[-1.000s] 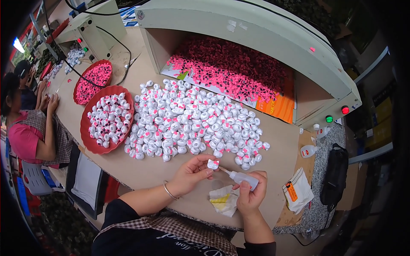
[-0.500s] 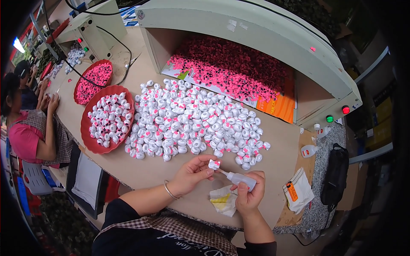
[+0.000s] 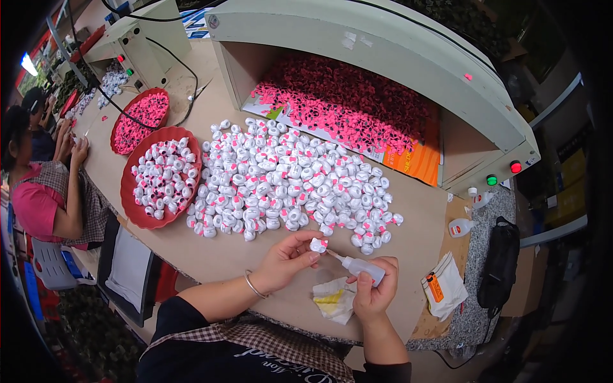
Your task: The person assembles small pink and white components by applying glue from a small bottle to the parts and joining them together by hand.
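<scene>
Between the thumb and fingers of my left hand (image 3: 285, 260) is a small white figurine head (image 3: 318, 245) with a pink patch. My right hand (image 3: 375, 295) grips a translucent squeeze bottle (image 3: 364, 270). The bottle's thin nozzle points left and up, its tip at or very near the figurine head; whether they touch I cannot tell. Beyond my hands spreads a wide heap of similar white heads (image 3: 274, 175), many with pink patches. A crumpled white cloth with a yellow stain (image 3: 333, 300) lies on the table below the bottle.
A pale metal cabinet (image 3: 357, 35) at the back shelters many small pink pieces (image 3: 338, 105). Red bowls, one of white heads (image 3: 130, 207) and one of pink pieces (image 3: 142, 119), stand left. A small bottle (image 3: 460, 227), white bag (image 3: 446, 287) and black pouch (image 3: 499, 265) lie right. Co-workers (image 3: 48, 204) sit left.
The figurine head has turned slightly in my left fingers. The squeeze bottle has shifted a little to the right, and its nozzle sits slightly farther from the pink patch.
</scene>
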`<state>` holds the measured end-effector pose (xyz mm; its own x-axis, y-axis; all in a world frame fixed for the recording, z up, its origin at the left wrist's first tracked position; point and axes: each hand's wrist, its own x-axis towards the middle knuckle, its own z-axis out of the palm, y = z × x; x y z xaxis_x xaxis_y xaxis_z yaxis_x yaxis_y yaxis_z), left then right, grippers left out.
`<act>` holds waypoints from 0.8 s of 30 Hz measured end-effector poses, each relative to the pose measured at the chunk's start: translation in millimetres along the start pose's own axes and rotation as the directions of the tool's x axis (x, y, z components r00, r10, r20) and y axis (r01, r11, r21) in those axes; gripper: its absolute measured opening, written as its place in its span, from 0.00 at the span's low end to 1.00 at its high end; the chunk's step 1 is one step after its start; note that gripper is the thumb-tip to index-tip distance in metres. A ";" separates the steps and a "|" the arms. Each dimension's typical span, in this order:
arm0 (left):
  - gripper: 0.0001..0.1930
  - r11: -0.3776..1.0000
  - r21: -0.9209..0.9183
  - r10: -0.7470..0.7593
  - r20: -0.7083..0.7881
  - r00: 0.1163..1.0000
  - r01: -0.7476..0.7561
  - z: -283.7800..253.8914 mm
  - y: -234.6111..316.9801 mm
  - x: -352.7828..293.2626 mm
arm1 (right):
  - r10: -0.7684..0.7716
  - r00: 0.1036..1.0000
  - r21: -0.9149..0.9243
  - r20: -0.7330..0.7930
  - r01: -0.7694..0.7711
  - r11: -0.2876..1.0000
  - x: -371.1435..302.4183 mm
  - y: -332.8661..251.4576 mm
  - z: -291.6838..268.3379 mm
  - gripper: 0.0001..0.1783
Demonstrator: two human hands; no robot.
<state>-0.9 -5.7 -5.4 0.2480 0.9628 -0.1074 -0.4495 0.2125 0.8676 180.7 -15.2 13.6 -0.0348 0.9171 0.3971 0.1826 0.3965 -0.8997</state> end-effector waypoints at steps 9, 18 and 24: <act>0.18 1.000 -0.012 0.002 0.042 0.999 -0.001 1.2 0.6 -2.5 | 0.006 1.000 0.043 0.008 -0.006 0.999 -0.7 -0.9 2.4 0.14; 0.18 1.000 0.010 -0.010 0.054 0.998 0.010 0.2 0.7 -3.1 | -0.012 0.998 -0.017 0.055 0.013 1.000 -1.1 -0.5 4.1 0.13; 0.18 0.999 0.033 0.001 0.021 1.000 -0.002 1.7 2.6 -3.2 | -0.007 0.998 -0.045 0.063 0.010 0.999 -0.6 -2.0 1.6 0.11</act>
<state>-1.4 -8.5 -2.0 0.2652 0.9593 -0.0965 -0.4216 0.2054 0.8832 178.8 -16.5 14.8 -0.0977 0.9151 0.3913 0.2261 0.4033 -0.8867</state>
